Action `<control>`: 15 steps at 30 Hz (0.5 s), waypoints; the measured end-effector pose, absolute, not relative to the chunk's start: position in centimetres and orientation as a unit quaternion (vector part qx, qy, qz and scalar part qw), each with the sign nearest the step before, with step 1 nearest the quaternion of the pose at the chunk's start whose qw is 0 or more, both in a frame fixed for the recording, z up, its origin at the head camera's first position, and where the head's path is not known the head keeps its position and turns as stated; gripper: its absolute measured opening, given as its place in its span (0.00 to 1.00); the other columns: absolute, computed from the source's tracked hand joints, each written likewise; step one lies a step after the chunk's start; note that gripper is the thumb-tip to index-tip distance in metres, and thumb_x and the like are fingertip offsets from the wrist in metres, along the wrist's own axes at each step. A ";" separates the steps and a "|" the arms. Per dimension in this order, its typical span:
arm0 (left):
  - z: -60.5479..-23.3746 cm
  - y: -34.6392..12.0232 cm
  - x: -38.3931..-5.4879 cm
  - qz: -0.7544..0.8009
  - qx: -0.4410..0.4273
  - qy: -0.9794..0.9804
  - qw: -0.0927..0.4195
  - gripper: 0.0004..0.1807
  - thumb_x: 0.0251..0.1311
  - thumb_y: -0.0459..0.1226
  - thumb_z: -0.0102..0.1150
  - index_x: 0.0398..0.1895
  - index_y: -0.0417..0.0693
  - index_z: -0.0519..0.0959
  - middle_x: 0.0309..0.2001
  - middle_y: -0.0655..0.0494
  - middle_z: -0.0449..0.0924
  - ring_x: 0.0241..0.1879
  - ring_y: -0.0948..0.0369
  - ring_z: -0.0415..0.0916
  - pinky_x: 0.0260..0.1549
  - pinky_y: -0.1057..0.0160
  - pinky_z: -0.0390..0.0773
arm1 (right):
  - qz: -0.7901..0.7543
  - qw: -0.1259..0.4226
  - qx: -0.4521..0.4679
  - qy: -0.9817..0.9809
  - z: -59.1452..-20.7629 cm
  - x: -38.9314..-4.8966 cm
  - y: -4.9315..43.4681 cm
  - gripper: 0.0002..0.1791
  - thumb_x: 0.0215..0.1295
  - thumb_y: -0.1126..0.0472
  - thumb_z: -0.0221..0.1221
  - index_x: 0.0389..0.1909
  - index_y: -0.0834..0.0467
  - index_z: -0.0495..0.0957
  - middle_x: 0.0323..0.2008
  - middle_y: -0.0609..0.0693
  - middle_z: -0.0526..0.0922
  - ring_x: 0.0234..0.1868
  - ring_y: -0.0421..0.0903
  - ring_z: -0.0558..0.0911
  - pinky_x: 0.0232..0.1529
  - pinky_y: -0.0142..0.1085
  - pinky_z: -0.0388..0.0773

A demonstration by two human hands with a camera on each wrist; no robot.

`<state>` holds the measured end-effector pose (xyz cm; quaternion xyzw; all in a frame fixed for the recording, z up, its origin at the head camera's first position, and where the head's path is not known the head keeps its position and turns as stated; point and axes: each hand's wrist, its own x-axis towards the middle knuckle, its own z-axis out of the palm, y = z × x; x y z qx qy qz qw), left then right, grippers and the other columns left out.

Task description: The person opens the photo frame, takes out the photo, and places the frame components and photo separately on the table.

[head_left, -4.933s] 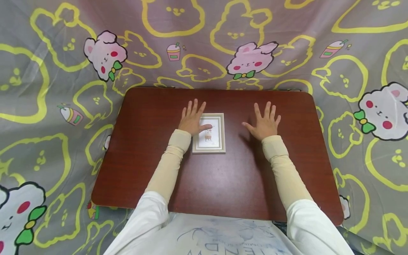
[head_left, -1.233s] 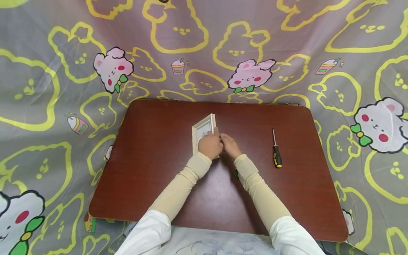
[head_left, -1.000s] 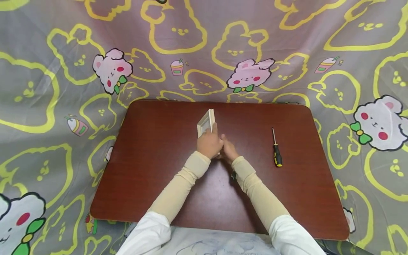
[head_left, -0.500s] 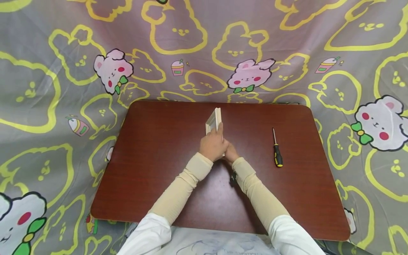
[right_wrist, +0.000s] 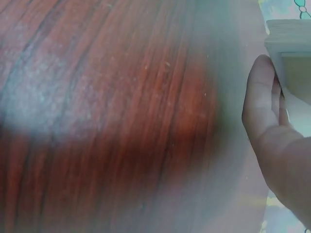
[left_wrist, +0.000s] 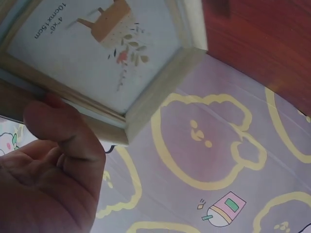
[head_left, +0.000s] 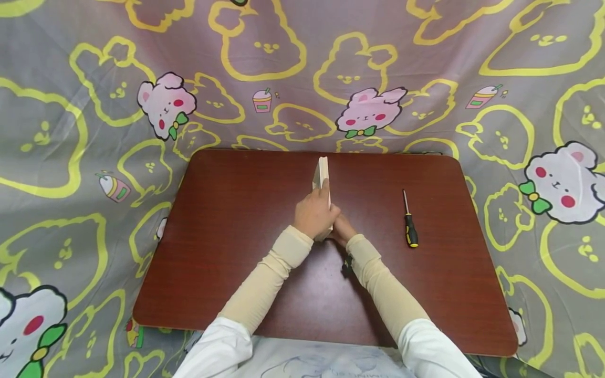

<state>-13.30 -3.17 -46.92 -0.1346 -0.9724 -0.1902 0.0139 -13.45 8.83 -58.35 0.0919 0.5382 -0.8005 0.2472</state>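
Observation:
In the head view a pale picture frame [head_left: 323,169] is held upright over the middle of the table, almost edge-on to the camera. My left hand [head_left: 312,212] grips its near side, one finger stretched along the edge. Close up in the left wrist view, the thumb bends at the frame's border [left_wrist: 163,90], and a printed plant-in-a-stool picture with size lettering shows inside. Lower down on the right, my right hand [head_left: 343,228] holds the frame, partly hidden behind the left. Its fingers [right_wrist: 260,97] lie against the frame's edge in the right wrist view.
A black-and-yellow screwdriver [head_left: 411,231] lies to the right on the brown table [head_left: 212,252], shaft pointing away. A grey cartoon-print cloth [head_left: 302,126] hangs around the back and sides. A small dark object [head_left: 347,268] sits under the right wrist.
The frame lay flat under my left hand at first, both hands spread. Later both hands hold it raised; over the last second it turns from slanted to edge-on and shifts slightly right.

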 end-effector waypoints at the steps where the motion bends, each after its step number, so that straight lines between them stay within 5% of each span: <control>1: -46.9 -3.3 -13.3 -0.190 -0.136 -0.972 0.013 0.44 0.58 0.47 0.54 0.78 0.44 0.58 0.46 0.44 0.81 0.38 0.51 0.81 0.28 0.50 0.81 | -0.801 0.249 0.099 0.536 -58.4 -13.5 9.0 0.17 0.76 0.52 0.51 0.58 0.57 0.73 0.38 0.47 0.82 0.37 0.45 0.82 0.36 0.44 0.82; 7: -46.7 -3.9 -13.3 -0.171 -0.144 -0.975 0.013 0.41 0.62 0.47 0.52 0.79 0.45 0.58 0.46 0.45 0.80 0.38 0.52 0.79 0.26 0.53 0.80 | -0.792 0.252 0.130 0.541 -58.7 -13.7 9.7 0.21 0.72 0.50 0.55 0.54 0.63 0.75 0.32 0.51 0.83 0.32 0.48 0.83 0.35 0.43 0.83; 15: -46.5 -4.7 -13.3 -0.194 -0.143 -0.969 0.051 0.38 0.63 0.46 0.58 0.76 0.49 0.64 0.49 0.46 0.70 0.42 0.52 0.73 0.23 0.55 0.79 | -0.774 0.249 0.133 0.567 -58.7 -13.9 10.2 0.29 0.76 0.48 0.52 0.64 0.67 0.66 0.36 0.53 0.81 0.35 0.47 0.82 0.34 0.42 0.82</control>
